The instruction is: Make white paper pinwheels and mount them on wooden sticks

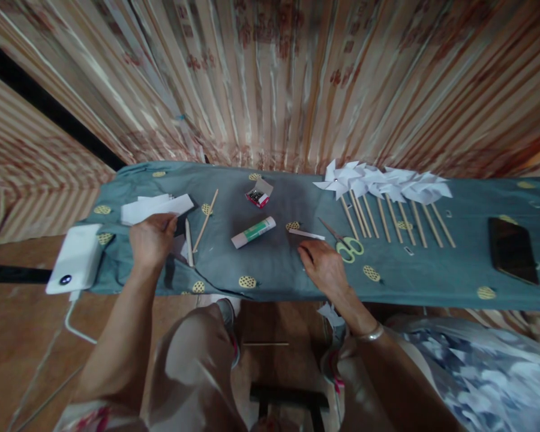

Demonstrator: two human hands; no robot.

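My left hand (152, 241) is closed at the near edge of a small pile of white paper pieces (157, 207), its fingertips pinched on a piece of paper. Just right of it lie a white pencil-like stick (189, 243) and a wooden stick (206, 220). My right hand (326, 268) rests on the cloth with its fingers curled in and nothing visible in them. A narrow white paper strip (306, 234) lies just beyond its fingertips. Scissors with pale green handles (348, 247) lie beside it. A green and white glue stick (253, 232) lies between the hands.
A small open red box (258, 193) of pins sits at the back. Several white paper pinwheels (387, 183) on wooden sticks lie in a row at right, with a dark phone (513, 249) beyond. A white power bank (74, 258) with a cable sits at the table's left edge.
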